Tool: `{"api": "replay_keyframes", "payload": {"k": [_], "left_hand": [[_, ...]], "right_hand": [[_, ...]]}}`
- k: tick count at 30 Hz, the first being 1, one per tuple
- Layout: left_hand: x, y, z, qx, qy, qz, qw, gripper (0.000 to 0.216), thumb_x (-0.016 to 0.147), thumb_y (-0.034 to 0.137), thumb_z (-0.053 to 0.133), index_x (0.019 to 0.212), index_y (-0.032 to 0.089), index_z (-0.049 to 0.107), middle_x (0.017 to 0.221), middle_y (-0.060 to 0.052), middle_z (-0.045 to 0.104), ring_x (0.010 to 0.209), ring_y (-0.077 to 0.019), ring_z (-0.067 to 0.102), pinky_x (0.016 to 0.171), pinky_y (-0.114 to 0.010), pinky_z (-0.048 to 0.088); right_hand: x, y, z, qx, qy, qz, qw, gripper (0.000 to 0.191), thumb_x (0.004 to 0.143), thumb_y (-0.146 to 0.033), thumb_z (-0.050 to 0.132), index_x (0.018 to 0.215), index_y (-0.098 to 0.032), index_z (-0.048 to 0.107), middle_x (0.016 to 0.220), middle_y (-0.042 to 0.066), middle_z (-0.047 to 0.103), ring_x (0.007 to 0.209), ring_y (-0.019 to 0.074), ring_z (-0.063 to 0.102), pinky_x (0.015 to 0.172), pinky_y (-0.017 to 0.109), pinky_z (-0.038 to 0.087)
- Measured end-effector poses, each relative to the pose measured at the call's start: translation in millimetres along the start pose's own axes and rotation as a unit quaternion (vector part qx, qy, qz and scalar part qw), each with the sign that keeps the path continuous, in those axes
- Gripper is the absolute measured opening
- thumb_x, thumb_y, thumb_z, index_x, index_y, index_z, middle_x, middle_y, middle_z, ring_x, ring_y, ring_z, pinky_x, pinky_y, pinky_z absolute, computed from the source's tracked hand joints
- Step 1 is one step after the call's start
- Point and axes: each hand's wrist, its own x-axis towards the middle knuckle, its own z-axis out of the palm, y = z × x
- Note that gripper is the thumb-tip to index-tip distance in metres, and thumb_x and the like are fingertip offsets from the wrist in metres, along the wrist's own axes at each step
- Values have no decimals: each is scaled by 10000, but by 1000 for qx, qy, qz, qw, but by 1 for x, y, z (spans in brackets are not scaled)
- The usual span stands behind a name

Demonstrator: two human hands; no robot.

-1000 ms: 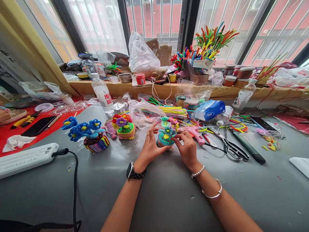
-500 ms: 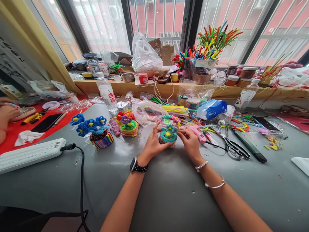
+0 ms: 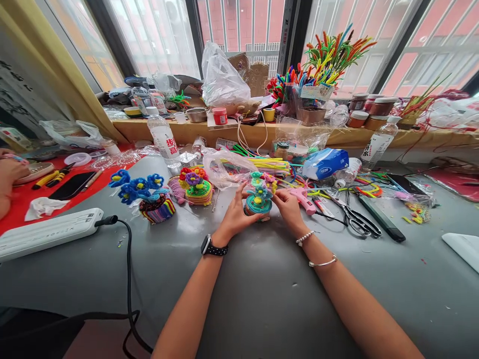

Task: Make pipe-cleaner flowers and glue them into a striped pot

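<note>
A small pipe-cleaner flower pot (image 3: 258,205), with a turquoise top and teal, pink and yellow flowers, sits upright in front of me. Around its left side curls my left hand (image 3: 235,214), thumb at the near edge and fingers behind. My right hand (image 3: 290,209) is pinched at the pot's right side, fingertips by the pink and yellow flowers; what lies between them is hidden. Close to that hand rests a pink glue gun (image 3: 305,200). Left of the pot stand a pipe-cleaner pot with red and purple flowers (image 3: 196,187) and a striped pot with blue flowers (image 3: 157,207).
Scissors (image 3: 355,217) and a dark green bar-shaped tool (image 3: 381,218) lie to the right. Pipe cleaners (image 3: 265,164), a blue tissue pack (image 3: 325,163) and a bottle (image 3: 163,134) stand behind. A white power strip (image 3: 48,234) with a black cable is at left, near another person's hand (image 3: 13,169).
My right hand has shifted slightly left, closer against the pot's flowers. My left hand keeps its hold on the pot. The whole view has moved slightly.
</note>
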Motion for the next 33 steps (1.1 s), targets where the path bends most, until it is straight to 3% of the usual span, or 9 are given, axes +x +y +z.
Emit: {"api": "replay_keyframes", "payload": {"k": [16, 25, 30, 33], "left_hand": [[3, 0, 1, -14, -5, -2, 1000, 877, 551, 356, 693, 1276, 221, 218, 1105, -99, 473, 1056, -215, 461, 830, -347, 400], [3, -1, 1, -23, -17, -8, 1000, 895, 560, 349, 697, 1283, 189, 195, 1111, -109, 459, 1069, -229, 443, 880, -372, 364], [2, -3, 1, -29, -23, -16, 999, 905, 564, 349, 696, 1290, 195, 178, 1140, -114, 429, 1088, -232, 424, 890, -368, 361], [2, -6, 2, -23, -28, -18, 999, 925, 558, 351, 700, 1292, 174, 167, 1128, -116, 439, 1090, -238, 426, 902, -378, 356]], "right_hand": [[6, 0, 1, -3, -18, -12, 1000, 365, 647, -520, 533, 601, -160, 569, 618, 24, 548, 593, 148, 470, 525, 266, 368], [7, 7, 3, -32, -8, -18, 999, 426, 677, -539, 494, 712, -130, 606, 714, 58, 610, 635, 158, 529, 571, 273, 414], [7, 5, -10, -75, 19, -29, 997, 454, 782, -490, 366, 811, -124, 632, 842, 90, 648, 794, 183, 573, 698, 292, 434], [4, -1, -25, -121, 1, -45, 992, 392, 814, -395, 356, 879, -127, 635, 881, 86, 661, 831, 177, 585, 739, 289, 439]]}}
